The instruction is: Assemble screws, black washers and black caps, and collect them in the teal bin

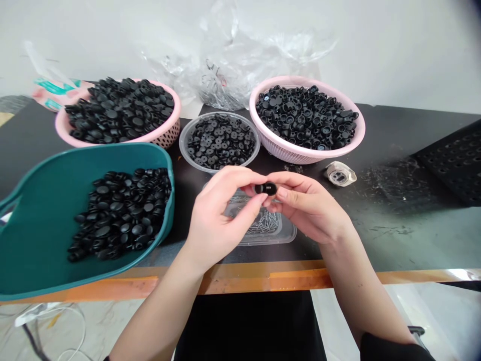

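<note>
A small black plastic part (266, 188) with pale marks on its face is held between both hands, above a clear tray of small metal pieces (265, 222). My left hand (225, 210) pinches its left end between thumb and fingers. On the other end, the thumb and fingers of my right hand (308, 203) are closed. Behind the hands stands a round clear bowl of black discs (221, 141). To the left, a green basin (41, 200) holds many black knob-like parts (124, 213).
Two pink baskets of black parts stand at the back, one left (175, 113) and one right (358, 123). Plastic bags (225, 60) lie between them. A small wrapped roll (340, 173) and a black perforated crate (458, 160) are on the right. Orange tape (263, 282) lines the front edge.
</note>
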A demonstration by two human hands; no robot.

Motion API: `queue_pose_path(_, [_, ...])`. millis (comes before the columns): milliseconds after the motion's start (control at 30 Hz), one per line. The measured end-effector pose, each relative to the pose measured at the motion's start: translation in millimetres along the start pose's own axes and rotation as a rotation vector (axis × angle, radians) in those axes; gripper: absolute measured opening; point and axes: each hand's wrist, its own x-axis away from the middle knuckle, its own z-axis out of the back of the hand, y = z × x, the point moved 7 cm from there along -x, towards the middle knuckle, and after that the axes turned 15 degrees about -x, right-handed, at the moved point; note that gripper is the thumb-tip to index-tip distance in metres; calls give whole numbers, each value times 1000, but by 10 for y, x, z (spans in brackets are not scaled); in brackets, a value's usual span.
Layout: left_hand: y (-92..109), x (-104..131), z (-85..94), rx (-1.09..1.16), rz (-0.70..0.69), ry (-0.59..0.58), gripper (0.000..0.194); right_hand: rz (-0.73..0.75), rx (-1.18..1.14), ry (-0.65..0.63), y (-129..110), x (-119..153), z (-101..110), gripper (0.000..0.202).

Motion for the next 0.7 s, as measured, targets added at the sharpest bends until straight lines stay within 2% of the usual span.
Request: queue_pose_path(700, [21,-19,-30,-58,-16,-40,20,34,72,62,-29,-6,19,16])
